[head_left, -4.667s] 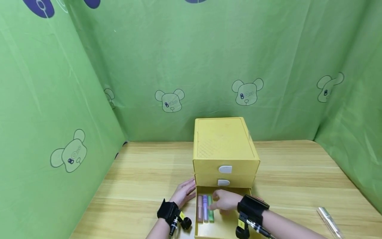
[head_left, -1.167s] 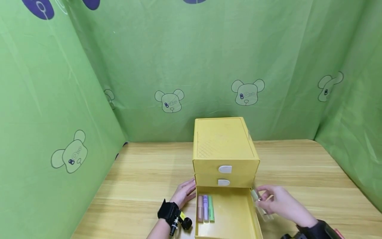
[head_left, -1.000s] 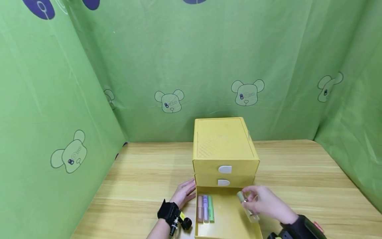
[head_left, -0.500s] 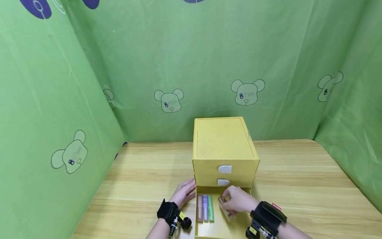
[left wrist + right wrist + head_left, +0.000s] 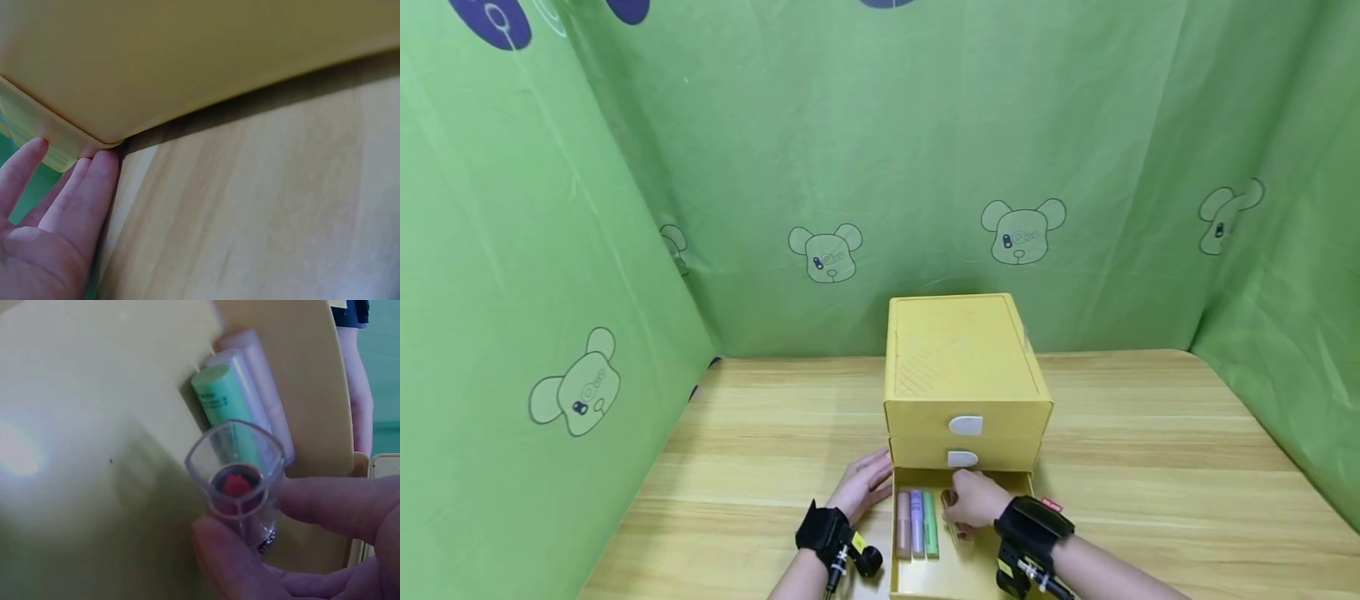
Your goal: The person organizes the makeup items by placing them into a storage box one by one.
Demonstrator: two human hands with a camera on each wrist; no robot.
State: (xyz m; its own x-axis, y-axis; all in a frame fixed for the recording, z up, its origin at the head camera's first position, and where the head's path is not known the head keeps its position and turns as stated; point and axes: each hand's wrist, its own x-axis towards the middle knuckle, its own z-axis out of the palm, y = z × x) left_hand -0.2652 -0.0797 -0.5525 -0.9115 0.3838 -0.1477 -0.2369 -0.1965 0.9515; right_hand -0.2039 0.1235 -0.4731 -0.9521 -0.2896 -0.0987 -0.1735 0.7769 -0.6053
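My right hand is inside the pulled-out bottom drawer, pinching a clear tube between thumb and fingers. In the right wrist view this clear tube has a see-through end and a red core, like a lipstick. Close beside it lie a green tube, a purple tube and a pink tube, side by side along the drawer's left wall. My left hand rests with extended fingers against the left side of the yellow drawer cabinet; its fingertips touch the lower corner.
Two upper drawers with white handles are closed above the extended one. The wooden table spreads to both sides. A green curtain with bear faces hangs behind and at the sides.
The clear tube, earlier lying on the table at right, was picked up by my right hand and carried left into the drawer, near the green tube. My left hand stayed put.
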